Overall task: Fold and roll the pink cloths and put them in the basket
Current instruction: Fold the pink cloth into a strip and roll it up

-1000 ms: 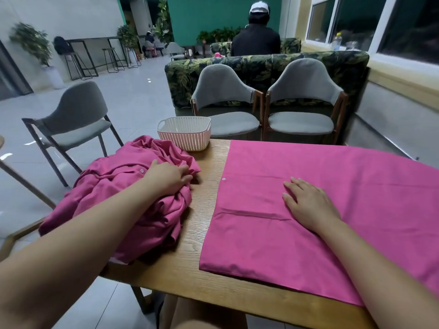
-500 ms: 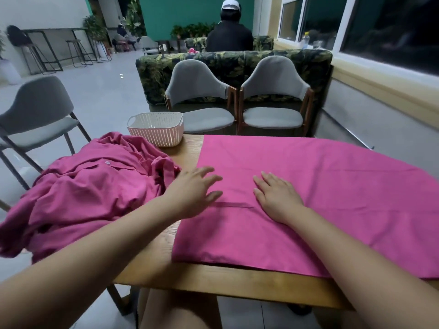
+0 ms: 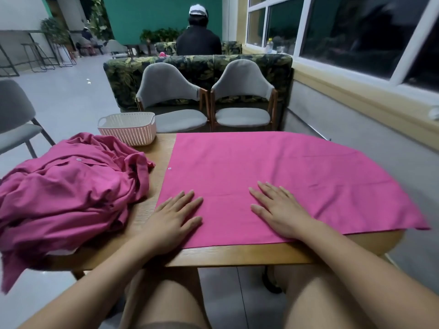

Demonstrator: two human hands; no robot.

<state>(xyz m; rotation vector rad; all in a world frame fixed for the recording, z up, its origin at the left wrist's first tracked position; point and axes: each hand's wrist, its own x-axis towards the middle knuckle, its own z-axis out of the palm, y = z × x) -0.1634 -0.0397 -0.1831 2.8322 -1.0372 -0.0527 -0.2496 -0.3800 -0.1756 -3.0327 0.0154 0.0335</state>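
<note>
A pink cloth [image 3: 273, 172] lies spread flat over the right part of the wooden table [image 3: 228, 255], with a small white button near its left edge. My left hand [image 3: 173, 214] rests flat on the cloth's near left corner, fingers straight. My right hand [image 3: 278, 210] lies flat on the cloth a little to the right, fingers spread. A crumpled heap of pink cloths [image 3: 69, 191] sits on the table's left side and hangs over its edge. The white perforated basket [image 3: 128, 127] stands empty at the far left corner.
Two grey chairs [image 3: 206, 100] face the table's far side, with a leaf-patterned sofa back behind them. Another grey chair [image 3: 14, 124] stands at the left. A person sits beyond the sofa with their back turned. A window wall runs along the right.
My left hand left the crumpled heap, crossed to the right and came down flat on the spread cloth. My right hand stays flat on that cloth. The view shifted right.
</note>
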